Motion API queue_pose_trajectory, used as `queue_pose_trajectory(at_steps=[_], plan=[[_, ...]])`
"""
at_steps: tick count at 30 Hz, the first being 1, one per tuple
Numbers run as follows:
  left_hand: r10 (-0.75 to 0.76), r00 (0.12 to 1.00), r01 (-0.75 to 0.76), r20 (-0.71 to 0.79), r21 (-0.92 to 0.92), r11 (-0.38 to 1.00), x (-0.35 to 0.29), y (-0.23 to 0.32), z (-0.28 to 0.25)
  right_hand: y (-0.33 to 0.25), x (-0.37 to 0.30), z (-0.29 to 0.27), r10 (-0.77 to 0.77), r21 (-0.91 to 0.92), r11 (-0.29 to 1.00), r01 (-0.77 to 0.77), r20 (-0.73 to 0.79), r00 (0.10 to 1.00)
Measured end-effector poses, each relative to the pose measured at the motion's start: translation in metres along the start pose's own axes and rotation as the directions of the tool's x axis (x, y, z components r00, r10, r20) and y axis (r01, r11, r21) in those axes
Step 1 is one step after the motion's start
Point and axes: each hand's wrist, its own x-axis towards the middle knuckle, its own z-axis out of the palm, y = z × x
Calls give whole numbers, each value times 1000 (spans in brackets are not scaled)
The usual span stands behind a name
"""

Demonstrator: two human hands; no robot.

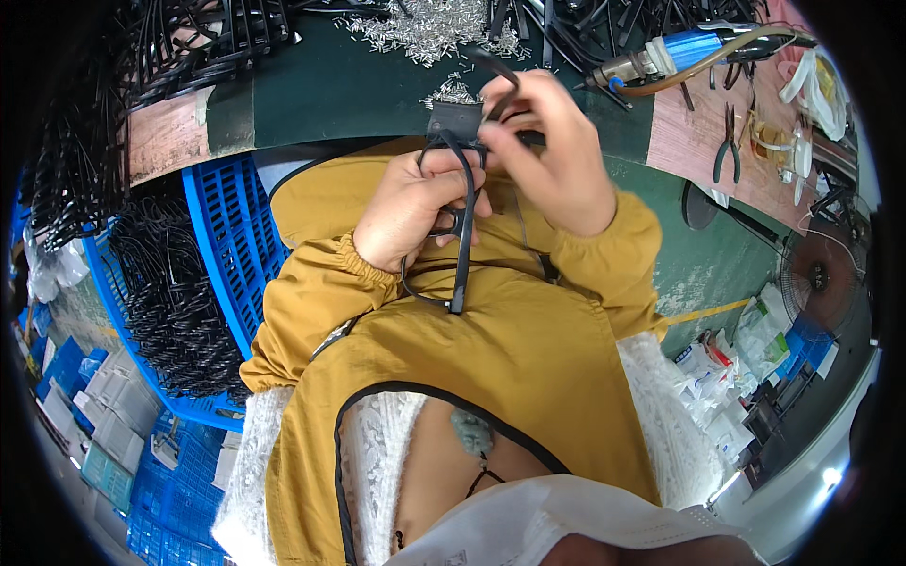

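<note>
My left hand (pixel 401 212) is closed around a black eyeglass frame (pixel 462 255), whose long temple hangs down toward my lap. My right hand (pixel 566 156) pinches a thin, curved black eyeglass temple (pixel 508 94) just above the frame. Both hands meet at the table's near edge, beside a small dark block (pixel 455 119). The exact joint between temple and frame is hidden by my fingers. A small heap of silvery metal pins or screws (pixel 453 92) lies right behind the block.
A larger heap of metal pins (pixel 425 28) covers the far table. Black frames (pixel 189 57) pile at far left; a blue basket (pixel 222 245) of frames stands below. A blue-bodied power tool (pixel 689 52) and pliers (pixel 727 151) lie right. A fan (pixel 819 274) stands farther right.
</note>
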Motion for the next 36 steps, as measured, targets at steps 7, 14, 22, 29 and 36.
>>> queue_pose_trajectory(at_steps=[7,14,22,29,36], plan=[[42,997,-45,58,52,998,1,-1,-5,14,16,-11,207,200,955,-217,70,976],[23,998,-25,62,31,999,1,0,-4,17,-3,2,181,273,950,-149,-94,979],[20,997,-21,69,13,1000,2,-1,-3,19,0,4,68,184,982,-48,-103,992],[37,999,-36,29,-26,999,1,0,4,11,11,4,-113,-51,992,111,-29,993],[7,1000,-7,13,-4,1000,1,5,4,20,12,5,-154,-61,986,152,-20,988]])
